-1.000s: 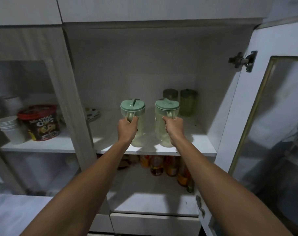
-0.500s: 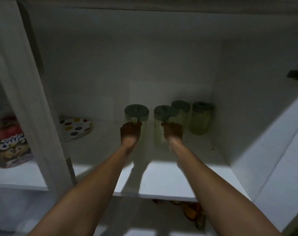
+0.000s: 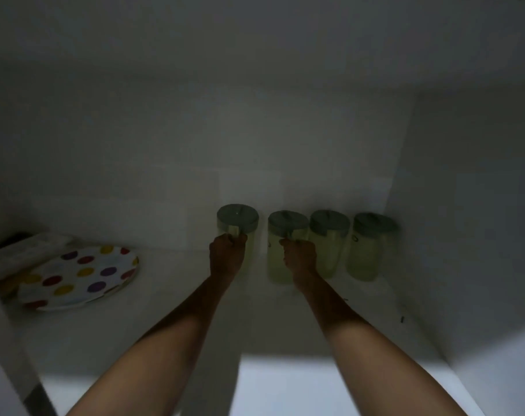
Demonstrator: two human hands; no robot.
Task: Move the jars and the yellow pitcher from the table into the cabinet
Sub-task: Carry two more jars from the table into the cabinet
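Left hand [image 3: 227, 256] wrapped round handle of leftmost jar [image 3: 237, 223]; right hand [image 3: 300, 259] clasped on handle of second jar [image 3: 286, 235]. Both jars upright on cabinet shelf [image 3: 177, 319], against back wall. Right of second jar: two more lidded jars [image 3: 329, 241] [image 3: 372, 244], close in row. Polka-dot plate [image 3: 78, 277] well left of leftmost jar. Interior dim, white; shelf front edge brightly lit.

The jars [image 3: 328, 244] look like translucent, pale yellow-green plastic with matt grey-green plastic lids [image 3: 237, 216]. The shelf [image 3: 177, 319] is smooth, matt white board, and the dotted plate [image 3: 81, 277] looks glossy.
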